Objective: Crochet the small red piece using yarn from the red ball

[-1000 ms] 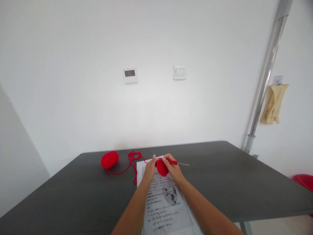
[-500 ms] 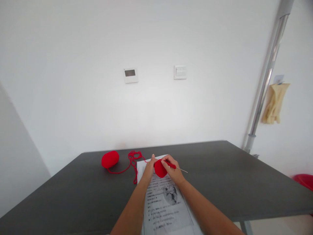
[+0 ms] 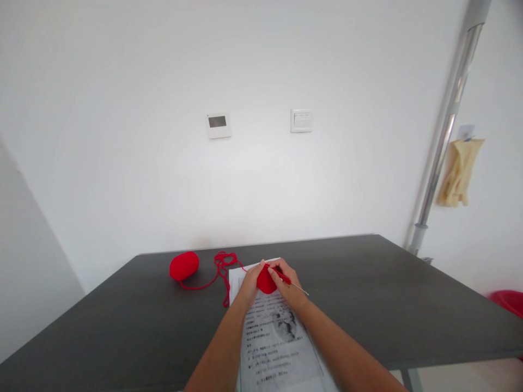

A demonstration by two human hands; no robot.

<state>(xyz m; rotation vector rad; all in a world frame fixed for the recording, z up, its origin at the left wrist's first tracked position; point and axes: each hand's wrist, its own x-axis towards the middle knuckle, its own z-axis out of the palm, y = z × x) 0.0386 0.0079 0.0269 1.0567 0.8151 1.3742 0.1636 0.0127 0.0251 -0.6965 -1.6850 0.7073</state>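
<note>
My left hand (image 3: 249, 284) pinches a small red crocheted piece (image 3: 265, 282) above a printed paper sheet (image 3: 274, 337). My right hand (image 3: 288, 286) is closed on a crochet hook (image 3: 289, 281) with a red grip and a thin metal shaft that sticks out to the lower right. The two hands touch at the red piece. A strand of red yarn (image 3: 223, 268) runs left from the piece in loose loops to a red yarn ball (image 3: 184, 265) lying on the dark grey table (image 3: 122, 321).
A white wall stands behind the table, bearing a small display panel (image 3: 218, 126) and a light switch (image 3: 301, 120). A metal pole (image 3: 445, 125) rises at the right, with pale rubber gloves (image 3: 457, 171) hanging beside it. Something red (image 3: 509, 302) sits low at the far right.
Both hands have drawn closer together over the red piece. The hook's shaft has tipped from nearly level to pointing down and right. The yarn ball has not moved.
</note>
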